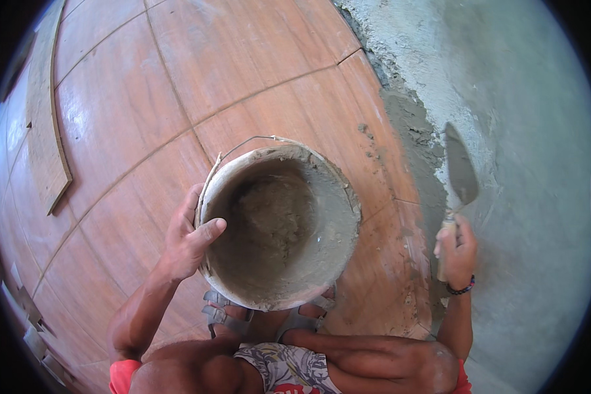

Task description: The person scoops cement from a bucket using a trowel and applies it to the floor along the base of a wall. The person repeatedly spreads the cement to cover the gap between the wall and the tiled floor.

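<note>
Head view: what's in the bucket over the tiles?

"Grey mortar at the bottom, smeared up the walls."

"And the 2 hands?"

"Left hand: fingers closed on its rim. Right hand: fingers wrapped around a trowel."

white lettering on patterned shorts, cut off, not fully readable

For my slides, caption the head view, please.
Left hand grips a round, mortar-smeared grey bucket; right hand holds a tan-handled, pointed metal trowel beside orange-brown floor tiles.
</note>
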Demonstrator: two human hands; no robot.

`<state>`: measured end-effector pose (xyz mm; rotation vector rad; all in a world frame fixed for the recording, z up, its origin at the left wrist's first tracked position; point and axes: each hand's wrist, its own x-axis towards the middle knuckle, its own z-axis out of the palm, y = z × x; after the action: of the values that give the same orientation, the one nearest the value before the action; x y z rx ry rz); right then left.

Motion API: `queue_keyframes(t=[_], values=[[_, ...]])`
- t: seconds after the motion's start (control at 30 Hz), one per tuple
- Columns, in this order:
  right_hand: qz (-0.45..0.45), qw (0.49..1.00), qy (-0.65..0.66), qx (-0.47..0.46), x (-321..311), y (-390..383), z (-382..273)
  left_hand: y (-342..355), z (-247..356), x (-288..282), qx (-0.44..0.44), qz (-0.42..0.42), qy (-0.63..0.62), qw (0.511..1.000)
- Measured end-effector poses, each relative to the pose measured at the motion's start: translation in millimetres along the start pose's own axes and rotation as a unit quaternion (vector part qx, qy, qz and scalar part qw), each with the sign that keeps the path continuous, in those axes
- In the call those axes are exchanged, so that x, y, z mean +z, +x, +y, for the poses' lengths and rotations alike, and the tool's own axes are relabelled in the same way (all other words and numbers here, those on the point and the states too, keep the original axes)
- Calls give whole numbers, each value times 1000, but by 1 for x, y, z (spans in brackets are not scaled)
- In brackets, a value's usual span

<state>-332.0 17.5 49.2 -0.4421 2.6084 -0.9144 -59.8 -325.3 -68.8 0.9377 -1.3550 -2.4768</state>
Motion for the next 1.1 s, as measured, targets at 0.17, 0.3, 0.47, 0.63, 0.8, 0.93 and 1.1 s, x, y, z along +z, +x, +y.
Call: queue_keyframes(t=[0.17,0.3,0.47,0.63,0.8,0.93,1.1], values=[[-61,994,-68,64,34,-8,6,1,-1,0,-7,-3,9,1000],[-58,990,-127,7,50,-7,28,1,-1,2,-2,1,-7,1000],[-86,986,-143,9,59,-2,49,1,-1,0,18,-23,-7,1000],[-97,992,-50,61,59,22,26,0,-2,1,16,-17,-15,1000],[-69,993,69,71,30,56,34,2,-1,3,21,-19,-22,999],[-78,989,63,107,-1,44,21,0,1,1,11,-13,-7,1000],[-68,989,85,101,-30,31,15,0,-3,-3,17,-18,4,1000]])
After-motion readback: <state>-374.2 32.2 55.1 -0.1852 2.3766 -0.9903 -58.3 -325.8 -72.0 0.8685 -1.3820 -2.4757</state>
